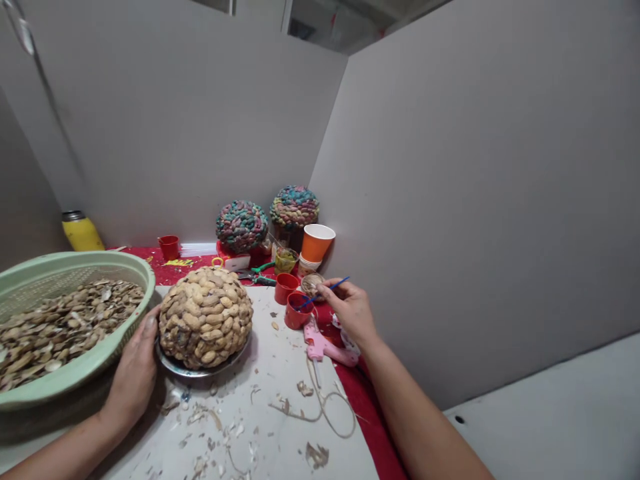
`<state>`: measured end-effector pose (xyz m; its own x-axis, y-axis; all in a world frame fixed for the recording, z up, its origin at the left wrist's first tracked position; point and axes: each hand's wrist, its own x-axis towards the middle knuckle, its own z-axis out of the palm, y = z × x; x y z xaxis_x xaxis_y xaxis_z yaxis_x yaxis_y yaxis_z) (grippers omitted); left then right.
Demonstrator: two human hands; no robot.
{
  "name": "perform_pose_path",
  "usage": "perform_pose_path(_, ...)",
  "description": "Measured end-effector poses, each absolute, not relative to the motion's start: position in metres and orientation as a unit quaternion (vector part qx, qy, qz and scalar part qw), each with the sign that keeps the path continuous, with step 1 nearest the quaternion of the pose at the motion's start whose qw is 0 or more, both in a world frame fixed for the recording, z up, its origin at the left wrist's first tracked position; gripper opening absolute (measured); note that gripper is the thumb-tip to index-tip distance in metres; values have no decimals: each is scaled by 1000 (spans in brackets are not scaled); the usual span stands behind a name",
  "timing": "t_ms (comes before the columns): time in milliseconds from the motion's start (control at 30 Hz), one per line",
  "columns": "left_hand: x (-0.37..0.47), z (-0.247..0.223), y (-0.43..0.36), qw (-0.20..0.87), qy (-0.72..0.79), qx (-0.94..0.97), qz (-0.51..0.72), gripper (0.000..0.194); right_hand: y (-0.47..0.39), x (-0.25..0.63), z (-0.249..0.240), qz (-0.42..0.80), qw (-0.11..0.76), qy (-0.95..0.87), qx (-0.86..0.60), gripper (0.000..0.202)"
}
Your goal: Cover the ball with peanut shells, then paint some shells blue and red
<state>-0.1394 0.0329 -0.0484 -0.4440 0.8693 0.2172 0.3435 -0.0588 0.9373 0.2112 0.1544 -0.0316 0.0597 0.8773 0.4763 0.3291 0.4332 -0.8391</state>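
A round ball covered in peanut shells (207, 317) rests in a shallow metal dish (200, 371). My left hand (134, 373) is curled against the ball's left side by the dish rim, the fingers partly hidden. Pinched in my right hand (350, 310) is a slim blue paintbrush (324, 291). Its lower end dips into the nearer red cup (299, 313). A second red cup (287, 288) stands just behind it, beside a small round container (313, 283).
A green basket of loose shells (145, 267) occupies the left. Below my right hand lies a pink glue gun (325, 347) with its cord. Two painted balls (243, 225), an orange paper cup (316, 243), green-handled pliers (263, 269) and a yellow bottle (83, 232) stand farther back. Shell scraps litter the white board (280, 447).
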Motion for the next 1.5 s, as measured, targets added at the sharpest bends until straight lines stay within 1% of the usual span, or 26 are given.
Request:
perform_pose_path(100, -140, -49, 33, 241, 648, 469, 549, 65, 155, 212, -34, 240, 555, -639, -475, 46)
perform_pose_path(300, -140, -54, 32, 249, 645, 459, 558, 63, 154, 210, -41, 229, 531, -665, -473, 45)
perform_pose_path(400, -138, -53, 31, 263, 638, 453, 565, 65, 155, 212, -43, 224, 518, -675, -475, 45)
perform_pose_path(800, -139, -54, 32, 245, 654, 453, 554, 66, 151, 208, -37, 240, 507, -672, -483, 50)
perform_pose_path(900, -139, -53, 32, 242, 656, 449, 557, 67, 152, 209, -34, 240, 516, -660, -490, 54)
perform_pose_path(1100, -138, -54, 32, 242, 647, 450, 566, 62, 148, 210, -26, 240, 554, -628, -491, 55)
perform_pose_path(1300, -140, -56, 32, 246, 650, 451, 560, 65, 148, 215, -22, 253, 593, -577, -502, 53)
perform_pose_path(1500, -139, -56, 33, 272, 637, 435, 575, 68, 154, 217, -25, 286, 630, -511, -509, 55)
